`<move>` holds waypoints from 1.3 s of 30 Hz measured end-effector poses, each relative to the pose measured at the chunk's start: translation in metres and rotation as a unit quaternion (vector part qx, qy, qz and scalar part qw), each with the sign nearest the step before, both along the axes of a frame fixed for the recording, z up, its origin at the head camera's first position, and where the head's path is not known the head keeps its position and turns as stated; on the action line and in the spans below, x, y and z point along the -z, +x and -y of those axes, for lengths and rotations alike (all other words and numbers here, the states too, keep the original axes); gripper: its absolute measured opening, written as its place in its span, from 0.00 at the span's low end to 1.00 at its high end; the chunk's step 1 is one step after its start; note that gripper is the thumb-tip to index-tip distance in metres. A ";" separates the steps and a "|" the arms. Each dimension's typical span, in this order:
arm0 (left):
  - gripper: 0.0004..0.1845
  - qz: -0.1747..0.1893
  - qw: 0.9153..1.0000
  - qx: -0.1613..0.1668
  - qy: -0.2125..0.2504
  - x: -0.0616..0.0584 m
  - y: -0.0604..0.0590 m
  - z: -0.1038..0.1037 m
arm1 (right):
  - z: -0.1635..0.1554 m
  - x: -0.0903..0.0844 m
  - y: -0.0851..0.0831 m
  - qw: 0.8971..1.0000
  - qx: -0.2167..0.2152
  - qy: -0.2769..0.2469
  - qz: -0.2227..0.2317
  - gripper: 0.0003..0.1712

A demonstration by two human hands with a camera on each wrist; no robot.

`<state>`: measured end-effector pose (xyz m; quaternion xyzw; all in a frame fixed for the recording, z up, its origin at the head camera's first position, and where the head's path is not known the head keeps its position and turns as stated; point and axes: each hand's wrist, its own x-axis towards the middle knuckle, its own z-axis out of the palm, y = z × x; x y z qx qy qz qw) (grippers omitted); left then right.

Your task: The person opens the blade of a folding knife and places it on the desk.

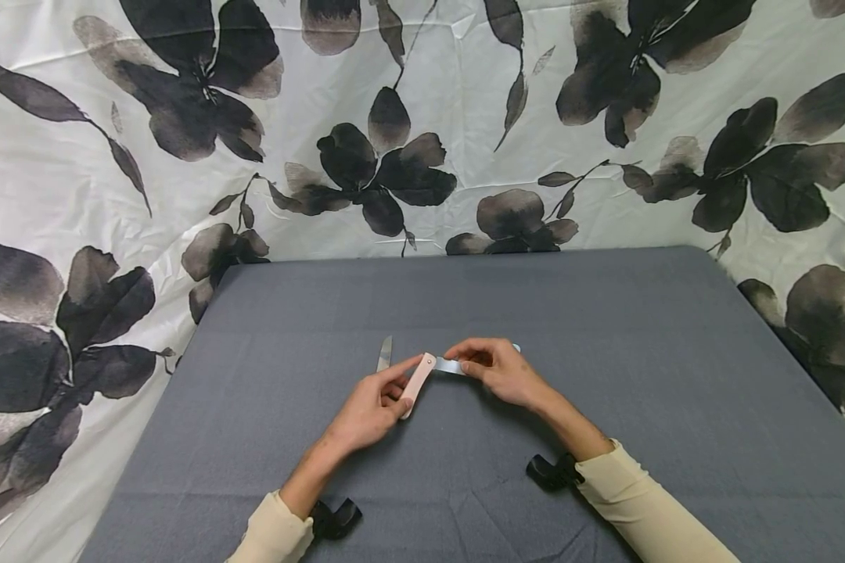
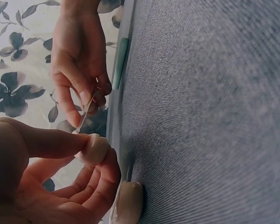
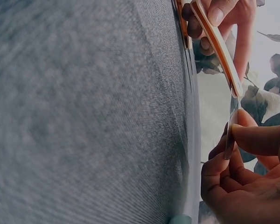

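A folding knife is held just above the grey table (image 1: 605,352), partly unfolded. My left hand (image 1: 389,395) grips its pale pink handle (image 1: 418,383), thumb along the top and fingers curled underneath. The same handle's end shows in the left wrist view, handle (image 2: 95,148). My right hand (image 1: 476,366) pinches the steel blade (image 1: 451,366) between thumb and fingers. The thin blade (image 3: 231,135) shows edge-on in the right wrist view. The blade and handle meet at an angle at the pivot.
A second knife lies on the table behind my left hand, its blade (image 1: 384,353) pointing away and its beige handle (image 2: 128,203) flat. A teal item (image 1: 516,347) lies behind my right hand. Floral cloth (image 1: 422,117) hangs around the table.
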<state>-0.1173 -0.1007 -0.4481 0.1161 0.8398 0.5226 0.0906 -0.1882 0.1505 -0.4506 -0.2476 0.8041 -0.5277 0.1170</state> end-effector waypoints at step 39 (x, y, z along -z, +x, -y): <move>0.33 -0.001 0.996 0.069 -0.063 -0.005 -0.002 0.010 | -0.006 0.002 -0.005 0.999 -0.039 0.026 -0.013 0.13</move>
